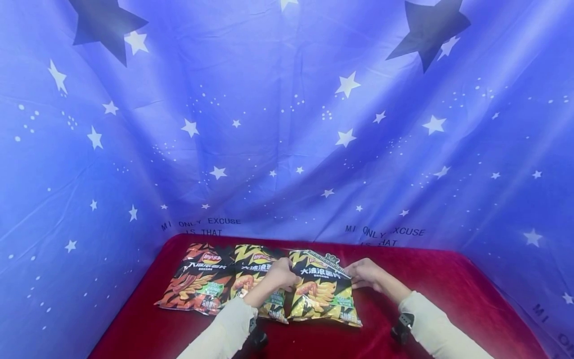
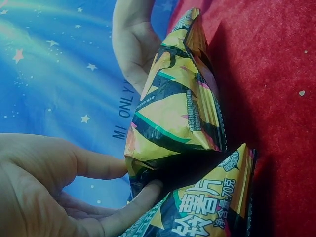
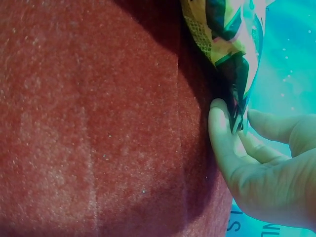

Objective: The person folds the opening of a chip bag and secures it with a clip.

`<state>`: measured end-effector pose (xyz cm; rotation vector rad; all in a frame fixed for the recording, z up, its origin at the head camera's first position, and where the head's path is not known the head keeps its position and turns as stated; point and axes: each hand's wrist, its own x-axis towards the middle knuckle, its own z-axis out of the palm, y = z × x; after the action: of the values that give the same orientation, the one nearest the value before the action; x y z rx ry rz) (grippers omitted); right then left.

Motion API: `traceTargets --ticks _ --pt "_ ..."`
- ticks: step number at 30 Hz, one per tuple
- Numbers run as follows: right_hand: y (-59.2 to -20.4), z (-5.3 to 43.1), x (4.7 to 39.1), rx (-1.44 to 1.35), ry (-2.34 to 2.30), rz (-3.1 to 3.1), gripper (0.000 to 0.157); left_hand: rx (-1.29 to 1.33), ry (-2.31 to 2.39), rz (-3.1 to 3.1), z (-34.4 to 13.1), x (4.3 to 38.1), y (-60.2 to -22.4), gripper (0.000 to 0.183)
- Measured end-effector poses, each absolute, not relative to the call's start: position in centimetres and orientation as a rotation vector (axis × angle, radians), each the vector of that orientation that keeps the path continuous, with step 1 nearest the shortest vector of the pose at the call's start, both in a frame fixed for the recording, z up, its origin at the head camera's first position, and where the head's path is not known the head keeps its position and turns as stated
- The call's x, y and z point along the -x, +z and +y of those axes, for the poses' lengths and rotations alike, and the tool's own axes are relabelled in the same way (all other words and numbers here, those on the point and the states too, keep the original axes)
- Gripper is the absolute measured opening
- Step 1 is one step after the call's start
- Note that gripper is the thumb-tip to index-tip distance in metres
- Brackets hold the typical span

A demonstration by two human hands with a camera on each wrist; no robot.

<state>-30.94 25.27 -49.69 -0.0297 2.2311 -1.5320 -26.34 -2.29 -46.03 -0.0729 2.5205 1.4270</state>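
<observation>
Three bags of potato chips lie in a row on red velvet cloth: a red-orange bag (image 1: 197, 284), a yellow-and-black middle bag (image 1: 244, 257) and a matching right bag (image 1: 320, 299). My left hand (image 1: 280, 275) reaches over the middle bag and pinches the left edge of the right bag (image 2: 173, 118), one finger in the gap between the two. Slantwise across the top of the right bag lies a pale ruler (image 1: 329, 264) with a green cartoon figure on its upper edge. Beside that bag's right edge, my right hand (image 1: 365, 273) pinches the ruler's lower end between thumb and fingers.
The red cloth (image 1: 430, 299) covers the table and extends to the right of the bags. A blue curtain (image 1: 278, 149) printed with stars and lettering rises behind the table and on both sides. A dark wrist camera (image 1: 402, 326) sits at the right cuff.
</observation>
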Motion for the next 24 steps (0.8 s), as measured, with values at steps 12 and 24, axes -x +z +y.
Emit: traceTargets --ticks 12,24 --pt "-49.86 25.15 30.96 0.014 -1.529 2.302 0.029 0.049 1.446 2.5 -2.21 26.38 -46.0 0.06" --pt "-49.86 24.65 30.96 -0.084 -1.48 2.37 0.029 0.039 1.415 2.54 -2.09 26.54 -46.46 0.06"
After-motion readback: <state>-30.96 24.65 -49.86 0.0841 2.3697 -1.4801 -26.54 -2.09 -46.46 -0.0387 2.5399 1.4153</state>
